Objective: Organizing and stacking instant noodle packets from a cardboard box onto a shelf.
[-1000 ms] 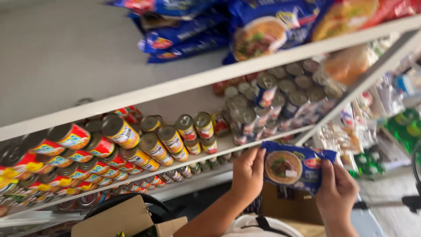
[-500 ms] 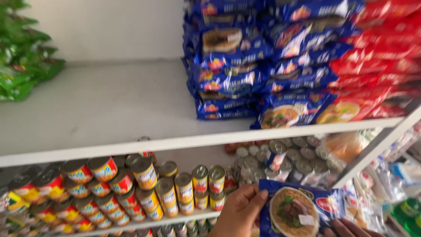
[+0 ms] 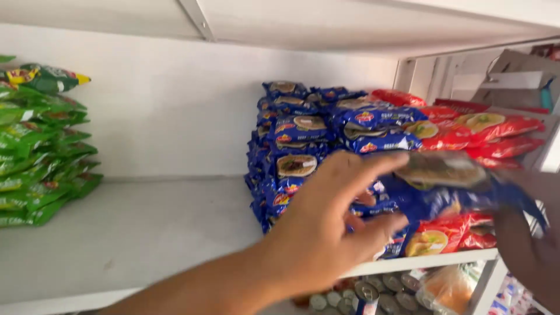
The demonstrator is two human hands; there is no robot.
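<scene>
My left hand [image 3: 326,221] reaches up in front of the shelf, fingers spread around the left end of a blue noodle packet [image 3: 449,186]. My right hand [image 3: 525,239] grips the packet's right end at the frame's right edge. The packet is blurred and held level with the stack of blue noodle packets [image 3: 303,151] piled on the white shelf [image 3: 134,233]. Red noodle packets [image 3: 490,131] are stacked to the right of the blue ones.
Green snack packets [image 3: 41,146] are piled at the shelf's left end. A bare stretch of shelf lies between green and blue piles. Round cans [image 3: 361,294] show on the lower shelf. Another shelf board [image 3: 350,23] runs overhead.
The view has tilted up from the can shelf to the noodle shelf. Both hands have lifted the blue packet from below the shelf edge up to the blue stack.
</scene>
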